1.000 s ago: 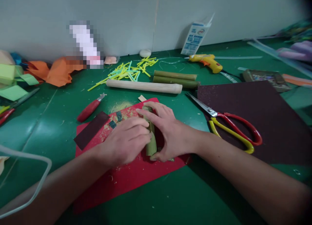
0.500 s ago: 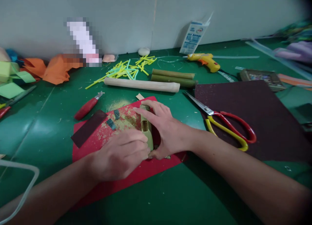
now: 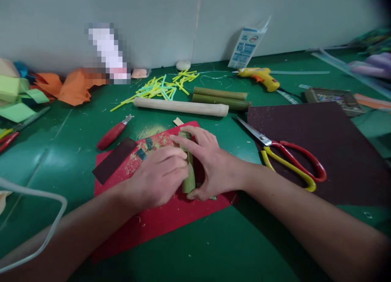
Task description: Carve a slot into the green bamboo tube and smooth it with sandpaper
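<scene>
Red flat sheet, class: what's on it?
Pale shavings, two small dark green rectangles, part of a dark brown rectangular strip. The left hand, right hand and green bamboo tube hide areas beneath.

A short green bamboo section (image 3: 189, 182) lies pointing away from the wearer above a red sheet (image 3: 171, 223), spanned lengthwise by the right hand (image 3: 212, 164), middle partly hidden by the left hand (image 3: 159, 177).

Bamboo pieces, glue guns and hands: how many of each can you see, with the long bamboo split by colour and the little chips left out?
Greenish bamboo: 3 (held piece, rear piece, piece just in front of it)
Pale bamboo: 1
Glue gun: 1
Hands: 2 (left hand, right hand)
Total: 7
</scene>
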